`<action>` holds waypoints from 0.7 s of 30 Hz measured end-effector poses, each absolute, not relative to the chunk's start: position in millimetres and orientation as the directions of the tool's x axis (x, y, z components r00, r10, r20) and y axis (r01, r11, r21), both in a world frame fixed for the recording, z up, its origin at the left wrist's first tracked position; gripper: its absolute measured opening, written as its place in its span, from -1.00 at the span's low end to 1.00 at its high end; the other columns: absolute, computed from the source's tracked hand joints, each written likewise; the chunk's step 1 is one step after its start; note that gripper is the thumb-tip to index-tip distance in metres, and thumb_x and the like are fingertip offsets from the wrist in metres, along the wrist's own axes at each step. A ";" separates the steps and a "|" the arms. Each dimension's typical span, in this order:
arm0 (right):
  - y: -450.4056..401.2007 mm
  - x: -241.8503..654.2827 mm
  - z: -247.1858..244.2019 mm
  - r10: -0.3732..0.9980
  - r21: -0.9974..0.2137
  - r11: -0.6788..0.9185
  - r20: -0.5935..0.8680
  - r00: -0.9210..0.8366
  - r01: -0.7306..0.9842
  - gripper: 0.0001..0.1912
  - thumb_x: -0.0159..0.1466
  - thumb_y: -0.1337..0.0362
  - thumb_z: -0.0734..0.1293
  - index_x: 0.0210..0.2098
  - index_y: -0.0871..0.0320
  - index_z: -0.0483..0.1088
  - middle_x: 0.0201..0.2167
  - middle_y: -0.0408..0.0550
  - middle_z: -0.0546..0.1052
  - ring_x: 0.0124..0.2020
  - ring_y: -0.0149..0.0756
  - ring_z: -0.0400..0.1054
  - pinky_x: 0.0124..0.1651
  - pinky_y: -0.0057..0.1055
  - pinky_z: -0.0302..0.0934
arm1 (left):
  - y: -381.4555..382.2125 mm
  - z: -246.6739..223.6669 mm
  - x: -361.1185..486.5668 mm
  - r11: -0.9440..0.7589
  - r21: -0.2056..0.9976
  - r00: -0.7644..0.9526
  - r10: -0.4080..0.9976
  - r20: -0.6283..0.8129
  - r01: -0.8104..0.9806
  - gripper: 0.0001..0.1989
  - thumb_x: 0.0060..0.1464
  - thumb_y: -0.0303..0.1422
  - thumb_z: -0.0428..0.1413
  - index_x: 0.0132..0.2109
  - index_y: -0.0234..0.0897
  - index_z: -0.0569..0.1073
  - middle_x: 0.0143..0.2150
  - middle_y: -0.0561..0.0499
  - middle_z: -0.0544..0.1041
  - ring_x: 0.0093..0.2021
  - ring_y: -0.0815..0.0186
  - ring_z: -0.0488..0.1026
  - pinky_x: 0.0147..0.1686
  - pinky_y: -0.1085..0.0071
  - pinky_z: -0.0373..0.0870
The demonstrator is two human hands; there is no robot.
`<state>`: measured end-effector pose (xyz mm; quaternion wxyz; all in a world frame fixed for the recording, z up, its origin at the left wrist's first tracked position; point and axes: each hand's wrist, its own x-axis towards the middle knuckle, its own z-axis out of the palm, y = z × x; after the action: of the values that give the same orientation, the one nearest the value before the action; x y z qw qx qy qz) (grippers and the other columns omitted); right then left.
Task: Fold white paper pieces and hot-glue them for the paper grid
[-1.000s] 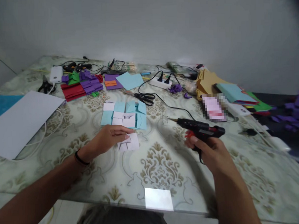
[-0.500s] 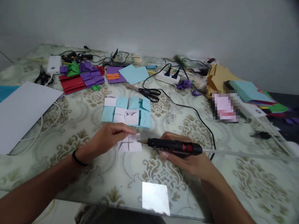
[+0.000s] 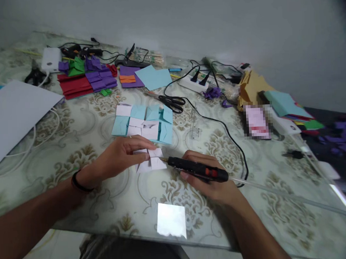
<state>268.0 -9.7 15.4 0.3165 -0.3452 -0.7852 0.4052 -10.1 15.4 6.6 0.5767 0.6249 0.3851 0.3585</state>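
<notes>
In my right hand [image 3: 206, 175] is a black glue gun [image 3: 196, 168], gripped round its body with a clear glue stick trailing out of its rear end. Its nozzle points left and meets the folded white paper piece [image 3: 159, 163], or sits just above it. My left hand [image 3: 119, 156] pinches that paper at its left and top edges, thumb and fingers on it, partly covering it. Just beyond lies a joined panel of light blue and white folded paper [image 3: 122, 124]. Past the panel are black-handled scissors [image 3: 173, 102].
Folded red and purple papers [image 3: 75, 86] lie at the back left near a white box-shaped device [image 3: 51, 59]. A power strip [image 3: 194, 84] with plugs stands behind, its black cord [image 3: 226, 129] curving down rightward. A large white sheet [image 3: 14, 113] covers the left side.
The glue gun's nozzle has come over the white paper from its right edge. My left thumb and fingers now hold the paper, which appears slightly turned. The view has shifted a little.
</notes>
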 end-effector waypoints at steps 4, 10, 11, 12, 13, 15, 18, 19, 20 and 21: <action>-10.5 266.3 14.8 0.806 -0.855 0.431 0.222 -0.549 0.288 -0.78 0.38 0.34 0.36 -0.41 0.12 0.33 -0.44 -0.13 0.37 -0.41 -0.32 0.29 -0.35 -0.35 0.14 | 13.3 7.2 -9.5 -0.016 0.996 0.458 0.889 -0.025 0.085 -0.78 0.16 -0.44 0.27 -0.04 -0.27 0.69 0.03 -0.11 0.68 -0.15 0.25 0.66 -0.25 0.44 0.61; -11.7 263.2 12.9 0.819 -0.860 0.416 0.214 -0.533 0.295 -0.75 0.38 0.32 0.37 -0.43 0.12 0.31 -0.46 -0.14 0.34 -0.43 -0.32 0.25 -0.37 -0.35 0.11 | 8.5 2.8 -6.4 0.122 0.992 0.516 0.847 -0.126 0.043 -0.73 0.14 -0.42 0.30 0.01 -0.28 0.63 0.03 -0.13 0.71 0.03 0.15 0.66 -0.06 0.35 0.61; -11.9 262.8 12.4 0.824 -0.860 0.412 0.211 -0.526 0.301 -0.75 0.38 0.32 0.37 -0.43 0.12 0.31 -0.46 -0.14 0.34 -0.43 -0.32 0.25 -0.37 -0.35 0.11 | 8.0 2.9 -5.9 0.136 0.990 0.525 0.841 -0.133 0.032 -0.71 0.13 -0.43 0.30 0.02 -0.28 0.62 0.03 -0.12 0.71 0.06 0.15 0.65 -0.03 0.34 0.60; -12.2 262.5 12.0 0.829 -0.859 0.410 0.209 -0.519 0.309 -0.75 0.38 0.32 0.37 -0.43 0.12 0.31 -0.46 -0.15 0.33 -0.43 -0.33 0.25 -0.37 -0.35 0.11 | 7.7 3.7 -5.5 0.148 0.989 0.532 0.835 -0.138 0.023 -0.70 0.12 -0.44 0.30 0.02 -0.27 0.62 0.01 -0.10 0.71 0.06 0.16 0.65 -0.01 0.35 0.59; -12.4 262.2 11.6 0.834 -0.857 0.408 0.209 -0.511 0.316 -0.75 0.37 0.32 0.37 -0.44 0.12 0.30 -0.47 -0.15 0.33 -0.44 -0.33 0.25 -0.38 -0.36 0.11 | 7.5 5.4 -5.3 0.155 0.988 0.538 0.831 -0.142 0.020 -0.71 0.11 -0.45 0.29 0.01 -0.27 0.61 -0.03 -0.07 0.72 0.04 0.18 0.65 -0.03 0.37 0.58; -12.9 261.7 11.1 0.844 -0.852 0.403 0.205 -0.496 0.334 -0.73 0.36 0.33 0.38 -0.45 0.11 0.29 -0.47 -0.16 0.32 -0.46 -0.34 0.24 -0.40 -0.36 0.09 | 7.7 10.7 -5.2 0.149 0.988 0.547 0.824 -0.151 0.048 -0.80 0.13 -0.44 0.25 -0.07 -0.27 0.62 -0.15 -0.01 0.72 -0.07 0.24 0.65 -0.13 0.43 0.56; -13.6 260.8 11.1 0.854 -0.848 0.398 0.203 -0.480 0.350 -0.73 0.35 0.33 0.39 -0.46 0.10 0.30 -0.48 -0.17 0.33 -0.46 -0.33 0.24 -0.41 -0.36 0.09 | 9.1 17.8 -5.5 0.084 0.983 0.523 0.837 -0.157 0.161 -0.87 0.19 -0.37 0.18 -0.23 -0.29 0.62 -0.33 0.06 0.64 -0.30 0.36 0.55 -0.33 0.52 0.43; -13.8 260.4 11.1 0.855 -0.847 0.398 0.203 -0.477 0.353 -0.74 0.35 0.33 0.38 -0.45 0.10 0.30 -0.48 -0.16 0.33 -0.46 -0.32 0.25 -0.41 -0.35 0.10 | 9.7 18.5 -5.5 0.062 0.978 0.506 0.849 -0.156 0.197 -0.84 0.20 -0.35 0.17 -0.26 -0.29 0.63 -0.37 0.08 0.61 -0.35 0.39 0.50 -0.37 0.53 0.38; -13.9 259.9 11.1 0.857 -0.846 0.399 0.206 -0.473 0.355 -0.74 0.36 0.33 0.38 -0.45 0.10 0.30 -0.48 -0.17 0.32 -0.46 -0.32 0.24 -0.41 -0.35 0.10 | 10.2 18.2 -5.4 0.043 0.973 0.485 0.861 -0.150 0.225 -0.82 0.21 -0.32 0.16 -0.27 -0.29 0.63 -0.39 0.08 0.59 -0.38 0.40 0.46 -0.38 0.52 0.35; -13.9 259.5 11.1 0.856 -0.845 0.401 0.208 -0.473 0.354 -0.73 0.36 0.33 0.38 -0.46 0.10 0.29 -0.48 -0.17 0.32 -0.47 -0.32 0.24 -0.41 -0.35 0.09 | 10.6 16.9 -5.1 0.030 0.969 0.467 0.872 -0.146 0.245 -0.81 0.21 -0.31 0.17 -0.28 -0.29 0.64 -0.41 0.09 0.58 -0.39 0.40 0.43 -0.39 0.52 0.33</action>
<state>259.5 -13.9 11.1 0.3301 -0.3934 -0.7691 0.3805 -5.1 10.6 16.9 0.5696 0.6397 0.4366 0.2750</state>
